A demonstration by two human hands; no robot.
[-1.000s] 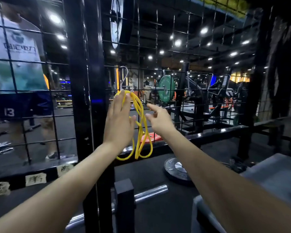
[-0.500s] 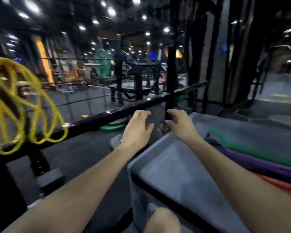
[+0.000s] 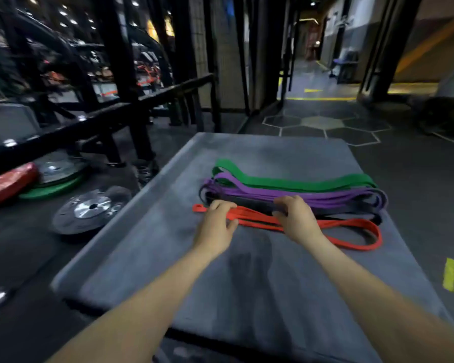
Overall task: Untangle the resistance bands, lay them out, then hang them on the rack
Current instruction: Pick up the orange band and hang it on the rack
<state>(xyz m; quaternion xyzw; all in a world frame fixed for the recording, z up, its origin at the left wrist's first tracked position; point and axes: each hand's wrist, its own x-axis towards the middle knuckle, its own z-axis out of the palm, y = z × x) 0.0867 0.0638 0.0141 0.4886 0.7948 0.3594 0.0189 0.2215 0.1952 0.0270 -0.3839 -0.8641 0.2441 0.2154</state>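
A: Where are the bands found, taken from the near side outward?

B: On the grey padded surface (image 3: 247, 271), toward its far right corner. Nearest is the red band (image 3: 351, 233), laid out long and flat. The left hand (image 3: 215, 226) is curled over it near its left end, and the right hand (image 3: 296, 221) is curled over the middle, so both grips appear clenched on the red band, though the fingertips are hidden. Just behind lies the black band (image 3: 247, 203), then the purple band (image 3: 312, 196), and farthest the green band (image 3: 286, 183), all touching side by side.

A: How is the red band expected to handle?

B: It is judged light, soft and stretchy, with no stiffness, so it would sag once lifted. A hold at two points along its length is judged best, kept clear of the black band beside it, so that the neighbours are not dragged along.
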